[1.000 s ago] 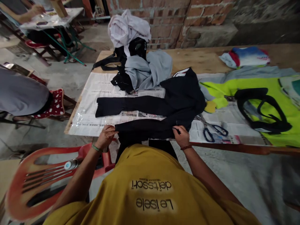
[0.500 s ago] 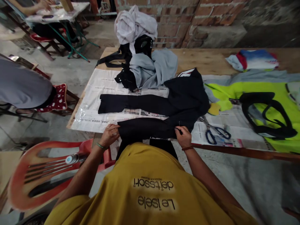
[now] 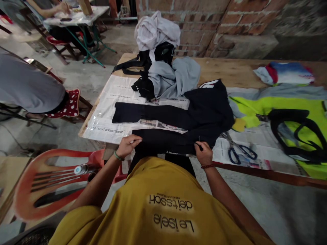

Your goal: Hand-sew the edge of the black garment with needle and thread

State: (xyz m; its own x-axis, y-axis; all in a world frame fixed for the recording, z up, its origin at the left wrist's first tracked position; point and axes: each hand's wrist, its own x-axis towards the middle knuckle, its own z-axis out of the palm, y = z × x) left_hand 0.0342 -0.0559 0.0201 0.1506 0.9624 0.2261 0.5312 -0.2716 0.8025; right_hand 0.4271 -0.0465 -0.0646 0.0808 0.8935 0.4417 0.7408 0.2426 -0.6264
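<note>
A dark navy garment (image 3: 209,107) lies spread over newspaper, two long tubes, legs or sleeves, stretching leftward from its wider part. My left hand (image 3: 126,147) pinches the end corner of the nearer tube between thumb and fingers. Farther right along that tube's near edge, my right hand (image 3: 204,153) is closed in a pinch on the cloth. A thin, pale, pin-like line stands at its fingertips, too small to name surely. Blue-handled scissors (image 3: 242,153) rest on the newspaper to the right of my right hand.
Newspaper (image 3: 102,115) covers part of the wooden table (image 3: 224,69). Grey cloth (image 3: 185,76), a white bundle (image 3: 158,32) and a black bag sit behind. Neon-yellow fabric (image 3: 265,102) with black straps lies right. A red chair (image 3: 22,190) stands left; people sit beyond.
The view has shifted, so everything appears slightly further right. My left fingers have moved a little over the tube's corner and look straighter. My right hand keeps its pinch at the same edge.
</note>
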